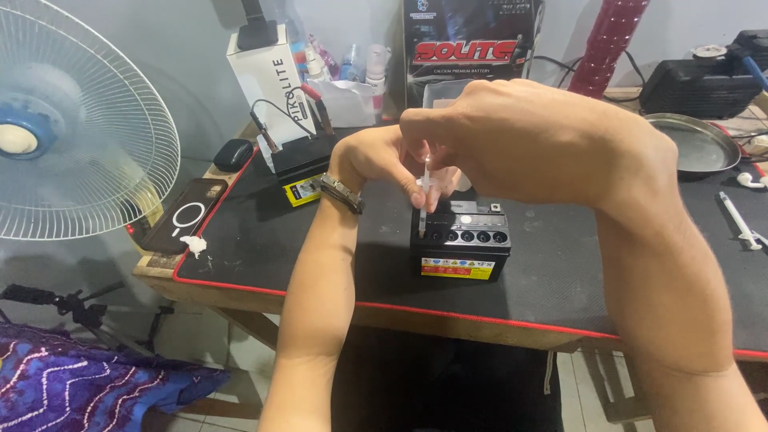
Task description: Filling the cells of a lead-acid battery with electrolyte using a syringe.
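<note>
Here both hands' fingers (412,152) clamped on syringe (423,200), tip at black battery (460,240) port.

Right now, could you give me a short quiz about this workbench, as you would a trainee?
1. True or false: the syringe is held upright, its tip at the top of the small black battery.
2. Which hand wears a wristwatch: the left hand or the right hand?
3. What lies near the mat's right edge? A) a second syringe B) a hammer C) a cup

Key
1. True.
2. The left hand.
3. A. It lies flat on the black mat, below the round metal tray.
</note>
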